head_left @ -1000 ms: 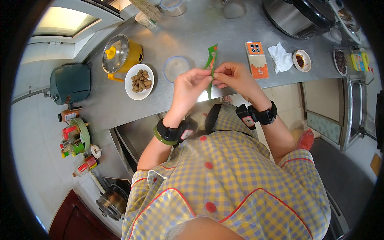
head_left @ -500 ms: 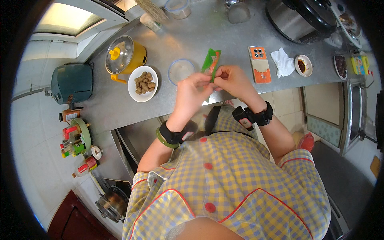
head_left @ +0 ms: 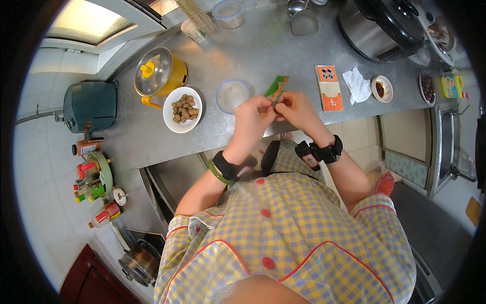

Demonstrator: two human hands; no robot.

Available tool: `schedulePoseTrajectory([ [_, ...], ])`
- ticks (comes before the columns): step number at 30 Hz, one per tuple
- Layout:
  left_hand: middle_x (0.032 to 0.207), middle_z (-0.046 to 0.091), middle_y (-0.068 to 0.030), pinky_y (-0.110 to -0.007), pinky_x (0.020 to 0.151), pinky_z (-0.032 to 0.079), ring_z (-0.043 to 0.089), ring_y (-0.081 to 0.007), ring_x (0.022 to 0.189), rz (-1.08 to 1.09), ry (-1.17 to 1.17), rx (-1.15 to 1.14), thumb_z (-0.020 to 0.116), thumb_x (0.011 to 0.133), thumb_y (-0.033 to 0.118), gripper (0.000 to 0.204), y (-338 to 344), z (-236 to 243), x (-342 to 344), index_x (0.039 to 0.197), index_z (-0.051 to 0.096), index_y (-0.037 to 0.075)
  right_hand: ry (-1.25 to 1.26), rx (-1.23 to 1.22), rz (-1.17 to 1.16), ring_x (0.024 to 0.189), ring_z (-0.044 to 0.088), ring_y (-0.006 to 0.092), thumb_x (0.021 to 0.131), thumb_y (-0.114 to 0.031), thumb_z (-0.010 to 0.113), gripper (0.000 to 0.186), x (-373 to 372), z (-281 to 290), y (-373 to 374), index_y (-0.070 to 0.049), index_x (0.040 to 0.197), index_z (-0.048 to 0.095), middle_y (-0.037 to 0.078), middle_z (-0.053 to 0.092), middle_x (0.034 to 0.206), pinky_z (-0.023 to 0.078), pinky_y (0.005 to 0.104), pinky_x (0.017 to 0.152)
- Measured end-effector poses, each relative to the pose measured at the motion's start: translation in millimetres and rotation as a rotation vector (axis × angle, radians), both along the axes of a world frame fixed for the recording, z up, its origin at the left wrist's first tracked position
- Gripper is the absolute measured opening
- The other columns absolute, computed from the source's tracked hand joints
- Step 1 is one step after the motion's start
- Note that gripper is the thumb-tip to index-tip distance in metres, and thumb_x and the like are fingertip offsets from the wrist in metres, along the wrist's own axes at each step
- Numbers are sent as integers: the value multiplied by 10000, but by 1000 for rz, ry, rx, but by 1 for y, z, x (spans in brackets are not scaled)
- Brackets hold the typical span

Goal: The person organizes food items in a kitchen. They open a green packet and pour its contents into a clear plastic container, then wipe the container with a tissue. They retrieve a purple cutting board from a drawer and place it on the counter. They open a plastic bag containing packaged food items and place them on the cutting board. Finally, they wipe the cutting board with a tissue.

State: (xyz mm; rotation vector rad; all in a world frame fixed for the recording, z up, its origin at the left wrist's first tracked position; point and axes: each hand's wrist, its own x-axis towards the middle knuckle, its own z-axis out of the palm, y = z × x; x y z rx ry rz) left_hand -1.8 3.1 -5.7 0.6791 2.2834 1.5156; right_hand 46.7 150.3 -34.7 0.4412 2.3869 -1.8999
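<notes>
Near the counter's front edge I hold a small green and orange packet [head_left: 277, 88] between both hands. My left hand [head_left: 254, 116] pinches its lower end from the left. From the right, my right hand [head_left: 297, 112] grips the same end, its fingertips against those of the left. The packet's upper part sticks up past my fingers and leans right; the gripped end is hidden. Just left of my hands stands a round clear container [head_left: 233, 96] with a blue rim. Further left, a white bowl [head_left: 167, 112] holds brown peanuts in their shells [head_left: 185, 109].
A yellow pot [head_left: 177, 76] with a glass lid stands behind the bowl. To the right lie a flat orange-and-white rectangular device [head_left: 329, 88], a crumpled white tissue [head_left: 357, 85] and a small bowl of dark sauce [head_left: 382, 89]. A large cooker [head_left: 377, 30] occupies the back right.
The packet now tilts further right and shows less length. Both hands have shifted slightly right and closer to me, still pinching it.
</notes>
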Motion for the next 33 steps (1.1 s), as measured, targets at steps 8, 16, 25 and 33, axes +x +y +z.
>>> schedulePoseTrajectory([
  [8,679,637,-117,-261,567,485,626,-148,614,68,-51,38,602,772,0,57,6,1,-6,815,581,-32,-75,-350,-1,656,614,101,925,-194,515,219,-1,5,2,-4,814,520,57,605,759,512,221,576],
  [16,645,583,-149,-327,533,464,591,-230,567,117,183,7,603,745,-2,87,8,-7,-14,797,533,-8,25,109,-82,622,596,323,773,-250,591,273,-5,-8,-2,13,728,533,177,582,661,446,398,561],
  [25,712,527,-142,-369,545,443,544,-329,622,58,495,-98,535,691,-60,178,3,-2,-32,827,460,26,-12,491,-168,612,553,391,735,-200,590,232,9,25,11,7,657,521,205,541,620,414,432,531],
  [33,861,551,-125,-378,610,472,569,-295,701,-38,576,-167,518,689,-77,218,6,2,-23,872,558,36,113,592,-227,569,554,363,743,-155,607,158,7,26,5,-38,799,517,164,550,617,418,431,512],
])
